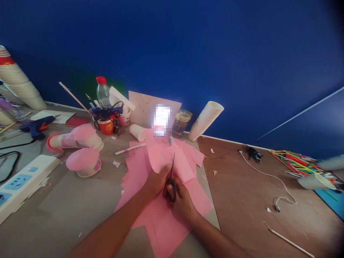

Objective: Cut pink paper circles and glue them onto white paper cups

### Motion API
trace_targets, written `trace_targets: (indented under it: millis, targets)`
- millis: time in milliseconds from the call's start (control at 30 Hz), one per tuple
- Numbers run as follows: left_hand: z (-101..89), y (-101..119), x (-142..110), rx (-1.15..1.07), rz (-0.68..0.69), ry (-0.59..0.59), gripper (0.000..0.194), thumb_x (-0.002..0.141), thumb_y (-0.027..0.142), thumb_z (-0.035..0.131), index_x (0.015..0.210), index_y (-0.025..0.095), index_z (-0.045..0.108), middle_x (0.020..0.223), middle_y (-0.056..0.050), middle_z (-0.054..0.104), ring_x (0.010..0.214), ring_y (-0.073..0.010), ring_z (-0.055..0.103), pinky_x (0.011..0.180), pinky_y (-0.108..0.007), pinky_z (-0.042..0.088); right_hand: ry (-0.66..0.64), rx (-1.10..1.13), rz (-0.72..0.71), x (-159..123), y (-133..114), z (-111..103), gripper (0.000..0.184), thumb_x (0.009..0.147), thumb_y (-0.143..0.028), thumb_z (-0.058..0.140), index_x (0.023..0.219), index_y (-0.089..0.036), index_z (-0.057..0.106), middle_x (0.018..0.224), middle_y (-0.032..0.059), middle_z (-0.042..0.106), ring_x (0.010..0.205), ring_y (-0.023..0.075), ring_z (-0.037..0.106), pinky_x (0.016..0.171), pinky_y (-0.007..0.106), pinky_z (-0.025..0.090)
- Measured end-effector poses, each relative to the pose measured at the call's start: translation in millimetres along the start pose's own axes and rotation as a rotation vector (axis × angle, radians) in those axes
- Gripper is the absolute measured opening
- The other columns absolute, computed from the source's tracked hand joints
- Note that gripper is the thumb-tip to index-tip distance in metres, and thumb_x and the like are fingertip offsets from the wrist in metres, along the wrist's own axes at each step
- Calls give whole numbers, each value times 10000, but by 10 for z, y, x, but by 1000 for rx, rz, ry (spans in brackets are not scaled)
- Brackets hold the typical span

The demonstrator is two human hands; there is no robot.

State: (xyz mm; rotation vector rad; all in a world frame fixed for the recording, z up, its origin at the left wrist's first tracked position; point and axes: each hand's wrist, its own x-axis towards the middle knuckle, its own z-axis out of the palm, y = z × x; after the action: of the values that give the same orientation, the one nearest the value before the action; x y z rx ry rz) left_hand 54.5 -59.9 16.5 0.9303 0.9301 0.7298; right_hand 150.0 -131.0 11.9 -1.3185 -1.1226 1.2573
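My right hand [183, 203] grips a pair of scissors with dark handles [174, 191], their blades pointing away toward the wall. The blades look nearly together beside a sheet of pink paper [155, 154]. My left hand [156, 183] pinches that sheet close to the scissors, thumb on top; its other fingers are mostly hidden. Beneath both hands lies a loose pile of pink paper [169, 233], some sheets with cut edges. Another pink piece [184, 166] lies just beyond my right hand. I cannot tell whether the blades touch the paper.
A bright, blurred-out screen [162, 120] stands behind the paper, beside a glass jar [181, 122] and stacked paper cups [205, 120]. On the left are pink-topped cups [83, 163], a glue gun [37, 126] and a power strip [27, 182]. A white cable [264, 175] lies right.
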Motion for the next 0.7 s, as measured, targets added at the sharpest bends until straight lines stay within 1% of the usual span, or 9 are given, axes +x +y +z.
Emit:
trace_targets:
  millis: [100, 133, 200, 333, 500, 700]
  targets:
    - [-11, 55, 11, 58, 145, 150, 372, 717, 537, 589, 609, 188, 523, 531, -9, 552, 524, -140, 505, 489, -259, 389, -14, -36, -8, -5, -37, 1, 352, 848, -547, 461, 807, -197, 455, 622, -31, 464, 511, 94, 397, 430, 217, 354]
    - [-10, 64, 15, 63, 165, 160, 360, 718, 532, 590, 637, 184, 538, 565, -16, 570, 558, -150, 519, 511, -262, 400, -16, -41, -7, -5, -42, 2, 351, 849, -544, 461, 810, -195, 458, 622, -31, 465, 512, 94, 396, 430, 216, 356]
    - [-5, 59, 24, 55, 159, 163, 359, 722, 532, 582, 665, 180, 544, 587, -15, 578, 575, -155, 523, 530, -268, 409, -18, -31, 0, -1, -36, 3, 341, 856, -533, 455, 822, -194, 458, 628, -29, 465, 511, 94, 394, 424, 214, 356]
    - [4, 19, 41, 47, 126, 160, 353, 729, 521, 572, 633, 183, 530, 555, 0, 552, 556, -148, 508, 541, -272, 401, -15, 2, -10, 15, 21, 3, 310, 871, -508, 447, 838, -200, 448, 638, -34, 446, 499, 89, 378, 411, 210, 350]
    - [4, 37, 32, 72, 154, 193, 308, 735, 487, 571, 679, 184, 567, 614, -16, 593, 657, -175, 541, 599, -280, 409, -19, -20, -27, 34, 43, -5, 295, 878, -493, 447, 854, -199, 454, 636, -38, 436, 493, 87, 371, 410, 208, 345]
    - [-4, 65, 29, 114, 150, 193, 341, 732, 518, 561, 686, 181, 587, 611, -30, 608, 705, -198, 572, 644, -300, 431, -11, -48, -24, 50, 17, -15, 314, 871, -507, 449, 836, -195, 464, 628, -34, 451, 492, 91, 385, 411, 212, 346]
